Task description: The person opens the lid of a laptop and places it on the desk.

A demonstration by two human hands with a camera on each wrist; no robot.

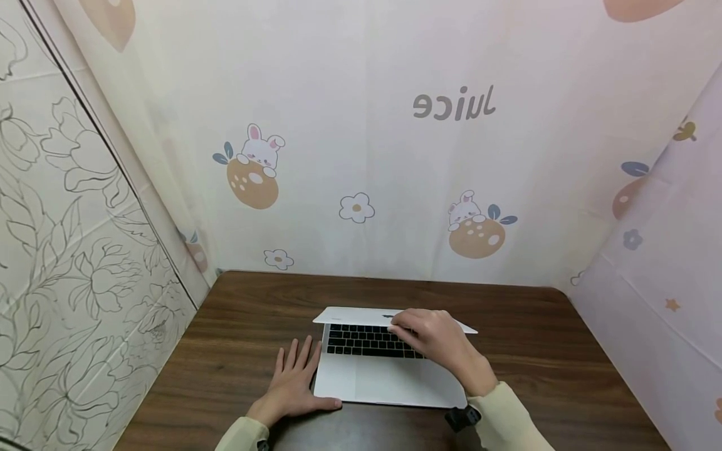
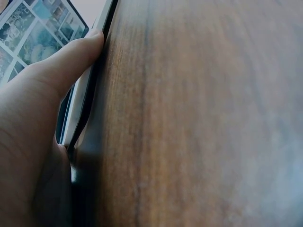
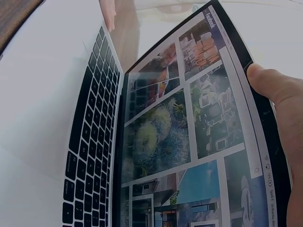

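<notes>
A silver laptop [image 1: 389,379] lies on the dark wooden table, its lid [image 1: 361,315] tilted steeply forward over the black keyboard [image 1: 366,338]. With thumb and fingers my right hand [image 1: 434,338] pinches the lid's top edge. The lit screen [image 3: 165,132] shows a grid of pictures in the right wrist view, the thumb on its black border. Spread flat on the table at the laptop's left side is my left hand [image 1: 293,382]. Its thumb [image 2: 71,61] reaches over the front left corner of the base and touches it.
Brown table [image 1: 254,307] surrounds the laptop on every side. A pale curtain [image 1: 361,125] with rabbit and fruit prints hangs behind the table's back edge, and a flower-patterned one [image 1: 90,263] hangs at the left. Dark bands [image 1: 462,418] circle the wrists.
</notes>
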